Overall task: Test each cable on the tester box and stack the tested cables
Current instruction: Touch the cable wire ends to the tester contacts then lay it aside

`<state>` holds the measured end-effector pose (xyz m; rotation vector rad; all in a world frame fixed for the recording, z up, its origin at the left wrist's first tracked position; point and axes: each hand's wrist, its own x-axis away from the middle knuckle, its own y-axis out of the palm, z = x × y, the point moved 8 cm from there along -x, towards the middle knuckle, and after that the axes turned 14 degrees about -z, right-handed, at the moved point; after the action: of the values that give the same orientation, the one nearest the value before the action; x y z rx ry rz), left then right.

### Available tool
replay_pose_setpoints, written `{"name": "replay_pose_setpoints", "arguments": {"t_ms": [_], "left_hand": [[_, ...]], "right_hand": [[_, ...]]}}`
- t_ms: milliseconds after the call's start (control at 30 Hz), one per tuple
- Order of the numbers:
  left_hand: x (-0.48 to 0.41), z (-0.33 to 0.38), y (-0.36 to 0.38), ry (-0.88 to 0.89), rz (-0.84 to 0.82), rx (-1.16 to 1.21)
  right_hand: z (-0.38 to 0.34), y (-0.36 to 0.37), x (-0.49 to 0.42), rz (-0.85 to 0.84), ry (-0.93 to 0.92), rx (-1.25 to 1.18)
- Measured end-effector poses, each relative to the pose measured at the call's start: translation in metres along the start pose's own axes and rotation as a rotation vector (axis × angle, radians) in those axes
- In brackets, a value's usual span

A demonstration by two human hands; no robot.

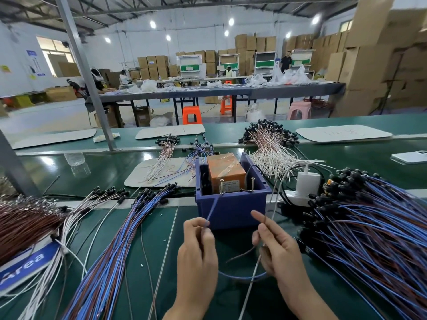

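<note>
The tester box (pixel 231 209) is a blue bin holding an orange unit (pixel 225 172), with two metal screw posts at its near rim. My left hand (pixel 198 245) pinches the blue wire (pixel 213 207) of a cable, whose end reaches up to the left post. My right hand (pixel 275 243) pinches the same cable's brown wire (pixel 242 254), index finger stretched toward the box. The blue wire loops below between my hands. A fanned stack of blue and brown cables (pixel 120 250) lies left of me. A big heap of such cables (pixel 369 227) lies right.
White and brown cable bundles (pixel 34 218) lie far left, white cables (pixel 270 148) behind the box, a white power strip with charger (pixel 305 183) right of it. A phone (pixel 411 157) rests far right. A steel post (pixel 92 88) rises at back left.
</note>
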<state>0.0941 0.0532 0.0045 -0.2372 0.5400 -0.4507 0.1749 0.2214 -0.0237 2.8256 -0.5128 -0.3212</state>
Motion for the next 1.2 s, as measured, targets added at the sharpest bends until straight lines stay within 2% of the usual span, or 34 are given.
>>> {"name": "replay_pose_setpoints", "arguments": {"t_ms": [133,367,1200], "left_hand": [[-0.003,-0.013,-0.011,-0.144,0.080,0.180],[-0.007,-0.029,-0.010,-0.206,0.113,0.412],[-0.003,-0.005,0.010,-0.032,-0.093,0.265]], "right_hand": [[0.004,-0.010,0.002,0.090,0.004,0.015],[-0.009,-0.019,0.008,0.221,-0.067,0.056],[-0.010,-0.017,0.007,0.209,-0.097,0.137]]}}
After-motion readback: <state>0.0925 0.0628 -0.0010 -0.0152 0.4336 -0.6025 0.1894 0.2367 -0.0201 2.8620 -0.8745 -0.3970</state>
